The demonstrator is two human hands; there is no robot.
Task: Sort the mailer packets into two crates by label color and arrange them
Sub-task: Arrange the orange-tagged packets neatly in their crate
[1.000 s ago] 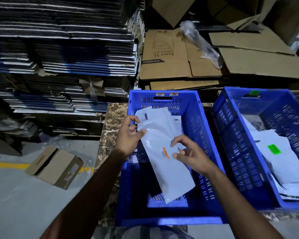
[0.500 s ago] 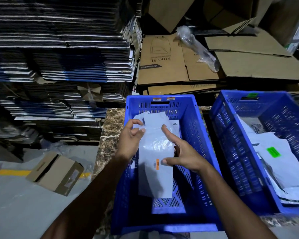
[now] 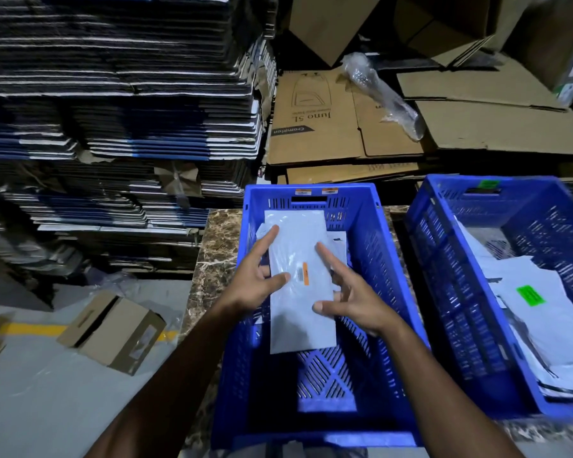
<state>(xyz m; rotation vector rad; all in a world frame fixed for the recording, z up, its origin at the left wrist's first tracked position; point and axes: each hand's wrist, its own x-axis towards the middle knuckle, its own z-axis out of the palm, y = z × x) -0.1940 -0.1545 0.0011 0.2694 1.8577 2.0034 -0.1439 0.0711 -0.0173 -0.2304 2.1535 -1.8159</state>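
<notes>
- Head view, step: the orange-label mailer (image 3: pixel 300 285) lies on the stack inside the left crate (image 3: pixel 371 226). Arranging seems to be in hand; next comes squaring its edges with the packets beneath, then likely reaching for another packet.
- Head view, left hand (image 3: pixel 257 282): fingers spread and nearly straight, thumb tip on the mailer's face near the label, index along its left edge. Nothing is gripped.
- Head view, right hand (image 3: pixel 351 294): fingers splayed, index laid on the mailer's right part; whether the thumb touches it I cannot tell.
- Head view, other crate: the right crate (image 3: pixel 450 246) holds green-label packets (image 3: pixel 543 312), loosely piled.
</notes>
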